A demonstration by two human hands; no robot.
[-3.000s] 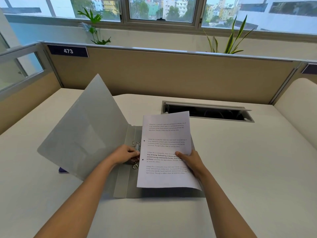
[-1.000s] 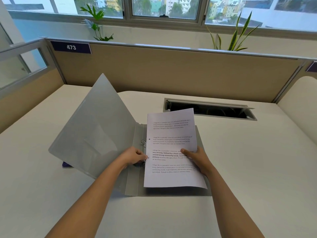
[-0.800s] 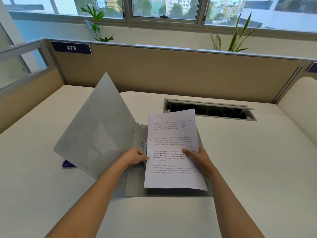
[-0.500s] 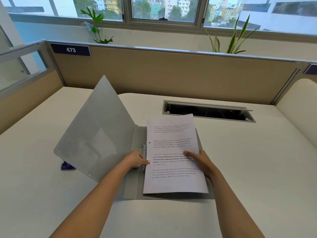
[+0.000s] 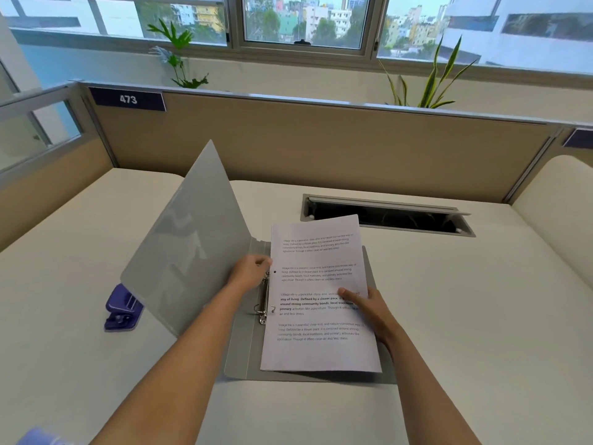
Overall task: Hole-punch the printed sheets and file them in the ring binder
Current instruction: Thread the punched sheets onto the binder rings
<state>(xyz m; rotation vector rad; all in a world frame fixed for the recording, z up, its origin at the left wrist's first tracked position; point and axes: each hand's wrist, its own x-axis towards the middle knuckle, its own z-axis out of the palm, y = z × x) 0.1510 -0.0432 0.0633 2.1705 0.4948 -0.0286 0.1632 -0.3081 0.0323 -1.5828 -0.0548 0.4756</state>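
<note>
View from a person's head, looking down at a pale desk (image 5: 449, 316). A grey ring binder (image 5: 239, 358) lies open on it, its front cover (image 5: 189, 245) propped up at a slant to the left.

The printed sheets (image 5: 321, 348) hover tilted over the binder's right half. The right hand (image 5: 369, 311) grips them at their right edge, thumb on top and fingers underneath. The left hand (image 5: 252, 271) has curled fingers at the sheets' left edge, beside the upper ring. Whether it pinches paper or metal cannot be told.

The punching looks done, as a dark hole (image 5: 275, 271) shows in the left margin. A second hole is not visible. The lower ring (image 5: 263, 311) stands open and bare just left of the paper, so the sheets are not yet threaded. What probably remains is slipping the holes onto the rings, snapping them shut and closing the cover.

A purple hole punch (image 5: 123, 308) sits on the desk, partly hidden behind the raised cover. A cable slot (image 5: 385, 216) lies beyond the binder, and a partition (image 5: 321, 146) labelled 473 stands behind it. Nothing blocks the rings, though the slanted cover crowds the left arm.
</note>
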